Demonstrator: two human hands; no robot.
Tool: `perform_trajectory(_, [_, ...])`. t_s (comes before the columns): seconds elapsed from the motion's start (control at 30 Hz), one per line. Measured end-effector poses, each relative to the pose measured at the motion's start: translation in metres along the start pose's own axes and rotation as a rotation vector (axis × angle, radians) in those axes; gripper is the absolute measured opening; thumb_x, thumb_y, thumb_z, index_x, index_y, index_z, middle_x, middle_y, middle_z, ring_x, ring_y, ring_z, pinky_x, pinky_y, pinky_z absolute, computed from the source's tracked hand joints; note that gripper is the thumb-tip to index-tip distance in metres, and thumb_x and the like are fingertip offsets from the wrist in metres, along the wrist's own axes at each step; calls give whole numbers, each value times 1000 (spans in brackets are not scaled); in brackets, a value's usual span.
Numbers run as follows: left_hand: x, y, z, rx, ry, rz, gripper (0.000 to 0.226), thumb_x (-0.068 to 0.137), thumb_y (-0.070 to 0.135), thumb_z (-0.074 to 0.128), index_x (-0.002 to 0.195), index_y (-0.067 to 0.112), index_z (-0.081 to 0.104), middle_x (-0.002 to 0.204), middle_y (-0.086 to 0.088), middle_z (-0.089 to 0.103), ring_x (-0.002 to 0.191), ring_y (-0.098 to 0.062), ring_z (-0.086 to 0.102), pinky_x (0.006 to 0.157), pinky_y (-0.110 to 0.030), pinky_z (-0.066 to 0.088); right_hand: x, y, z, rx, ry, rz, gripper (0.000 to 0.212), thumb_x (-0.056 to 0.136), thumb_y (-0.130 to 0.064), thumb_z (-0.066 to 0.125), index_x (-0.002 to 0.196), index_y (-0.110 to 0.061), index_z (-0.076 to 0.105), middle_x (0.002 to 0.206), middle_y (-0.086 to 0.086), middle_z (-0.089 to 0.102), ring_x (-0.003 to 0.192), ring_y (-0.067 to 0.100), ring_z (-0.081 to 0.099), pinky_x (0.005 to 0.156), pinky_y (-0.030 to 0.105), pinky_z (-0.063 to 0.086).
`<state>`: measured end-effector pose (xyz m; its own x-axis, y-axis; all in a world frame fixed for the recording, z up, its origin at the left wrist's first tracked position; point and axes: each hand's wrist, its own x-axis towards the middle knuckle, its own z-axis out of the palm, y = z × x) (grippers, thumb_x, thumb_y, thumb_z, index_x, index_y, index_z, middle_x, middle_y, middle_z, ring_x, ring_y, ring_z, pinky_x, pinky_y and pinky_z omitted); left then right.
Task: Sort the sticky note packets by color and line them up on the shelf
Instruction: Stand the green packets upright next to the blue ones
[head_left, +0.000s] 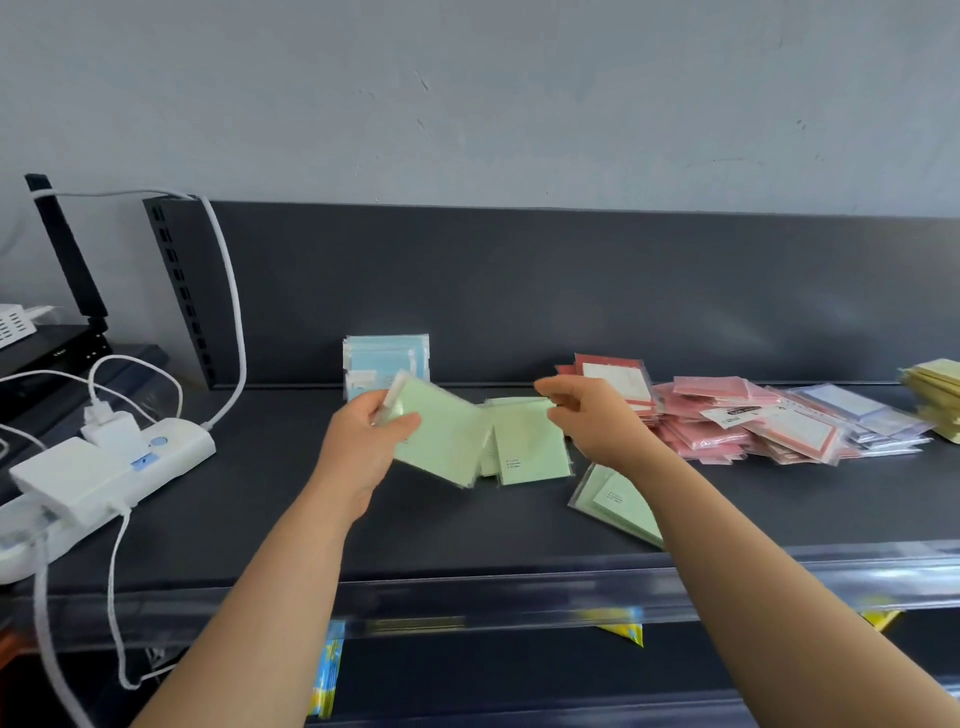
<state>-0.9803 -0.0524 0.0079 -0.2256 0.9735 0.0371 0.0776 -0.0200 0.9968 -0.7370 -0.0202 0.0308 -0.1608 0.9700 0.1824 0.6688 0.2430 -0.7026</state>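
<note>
My left hand (371, 441) grips a stack of green packets (441, 434), tilted above the dark shelf (270, 499). My right hand (592, 421) pinches the top edge of a second bunch of green packets (527, 452) standing on the shelf. One more green packet (618, 501) lies flat near the front edge, partly under my right forearm. Blue packets (387, 364) stand against the back panel. To the right lie a heap of pink and red packets (717, 415), some pale lilac packets (862, 415) and a yellow stack (935, 389).
A white power strip (104, 467) with plugs and cables sits on the shelf's left end. A slotted black upright (179, 291) stands behind it. A clear price rail (519, 597) runs along the front edge, with yellow and blue packets (327, 670) on the shelf below.
</note>
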Motion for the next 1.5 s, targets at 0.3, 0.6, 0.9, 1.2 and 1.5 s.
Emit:
perform_trajectory(0.3, [2, -12, -11, -141, 132, -120, 19, 92, 4, 60, 109, 12, 63, 106, -4, 70, 98, -20, 66, 82, -35, 54, -9, 16, 12, -280, -134, 21, 80, 79, -24, 77, 146, -22, 35, 148, 0, 33, 134, 21, 35, 110, 36, 34])
perform_trajectory(0.6, [0, -13, -11, -229, 220, -123, 18, 95, 4, 56, 112, 9, 59, 107, -4, 67, 95, -15, 64, 72, -28, 52, -3, 10, 15, -286, -254, 25, 43, 87, -38, 67, 128, -30, 55, 152, -1, 24, 141, 25, 23, 116, 47, 25])
perform_trajectory(0.9, [2, -19, -6, -225, 224, -122, 19, 95, 5, 56, 113, 10, 59, 108, -4, 67, 97, -16, 65, 72, -29, 52, 16, -5, 15, -416, -306, 34, 65, 92, -23, 63, 148, -22, 30, 152, 6, 31, 133, 29, 40, 108, 41, 37])
perform_trajectory(1.2, [2, -17, -9, -186, 294, -48, 21, 95, 14, 55, 117, 15, 58, 110, -1, 66, 105, -21, 63, 96, -47, 51, 23, -13, 4, -160, -34, -62, 20, 93, -11, 54, 110, -15, 66, 96, -7, 61, 81, 13, 57, 67, 22, 42])
perform_trajectory(1.5, [-5, 12, 23, -290, 16, 30, 16, 101, 16, 47, 109, 21, 61, 110, -3, 68, 100, -18, 68, 81, -42, 58, 20, -25, 3, 235, -75, -65, 15, 91, -11, 62, 103, -21, 66, 98, -3, 69, 89, 12, 64, 76, 22, 51])
